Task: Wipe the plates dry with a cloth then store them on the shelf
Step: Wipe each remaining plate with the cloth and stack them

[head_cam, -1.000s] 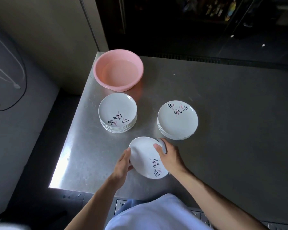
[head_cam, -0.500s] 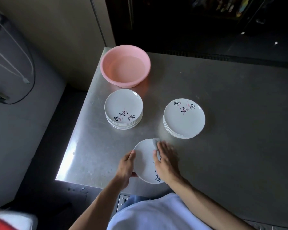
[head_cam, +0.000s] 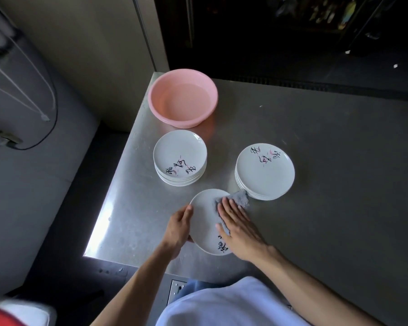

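Now the right hand (head_cam: pixel 239 228), moved in from the rim, presses the cloth (head_cam: pixel 238 198) flat-fingered onto the plate (head_cam: pixel 204 217); the left hand (head_cam: pixel 178 228) grips its left edge. Wiping is underway. Beyond the plate: left stack (head_cam: pixel 180 156), right stack (head_cam: pixel 265 170), then basin (head_cam: pixel 183 97).

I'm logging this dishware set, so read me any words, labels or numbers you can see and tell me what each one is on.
Left plate stack, top plate: black brush characters, too blurred to read.
Right plate stack, top plate: same script, unreadable.
Plate being wiped: characters partly hidden by the right hand, unreadable.
No other text visible.
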{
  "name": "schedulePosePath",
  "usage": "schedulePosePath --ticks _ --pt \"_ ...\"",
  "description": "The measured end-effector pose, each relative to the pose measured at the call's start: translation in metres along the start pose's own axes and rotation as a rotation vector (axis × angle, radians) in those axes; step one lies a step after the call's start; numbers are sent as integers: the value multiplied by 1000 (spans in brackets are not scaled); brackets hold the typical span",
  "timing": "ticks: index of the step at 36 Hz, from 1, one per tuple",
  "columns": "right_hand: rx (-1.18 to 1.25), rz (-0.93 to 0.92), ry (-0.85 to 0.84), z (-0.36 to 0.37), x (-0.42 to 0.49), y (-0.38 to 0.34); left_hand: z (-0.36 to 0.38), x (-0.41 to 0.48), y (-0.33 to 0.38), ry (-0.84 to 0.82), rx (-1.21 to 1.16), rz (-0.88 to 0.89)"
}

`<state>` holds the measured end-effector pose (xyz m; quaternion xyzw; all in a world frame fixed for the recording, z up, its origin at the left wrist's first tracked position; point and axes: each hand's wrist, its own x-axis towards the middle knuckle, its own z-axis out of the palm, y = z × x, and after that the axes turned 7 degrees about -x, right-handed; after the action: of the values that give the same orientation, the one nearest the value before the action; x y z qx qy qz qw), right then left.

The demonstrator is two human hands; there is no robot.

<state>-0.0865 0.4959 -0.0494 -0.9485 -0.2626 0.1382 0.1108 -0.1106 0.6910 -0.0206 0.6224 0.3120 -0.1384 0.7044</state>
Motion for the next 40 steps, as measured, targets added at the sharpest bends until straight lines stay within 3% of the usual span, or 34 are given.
schedulePosePath --ticks 2,6,9,16,24,29,33,40 --pt "95 15 24 -7 10 -15 5 0 2 -22 4 -6" --pt "93 -328 93 -20 0 -27 4 5 12 27 -56 41" --pt "115 -412 144 -21 -12 -15 -4 17 24 132 -95 164" --pt "287 -230 324 -9 -26 18 13 35 78 145 -2 336" --pt "517 186 116 -15 -31 37 62 50 95 54 -86 204" --pt "557 234 -24 -24 -22 38 97 64 92 -14 -72 107" --pt "597 264 -24 -31 -18 37 118 75 89 -20 -61 59" --pt "635 335 -75 -35 -9 42 139 90 89 139 94 148"
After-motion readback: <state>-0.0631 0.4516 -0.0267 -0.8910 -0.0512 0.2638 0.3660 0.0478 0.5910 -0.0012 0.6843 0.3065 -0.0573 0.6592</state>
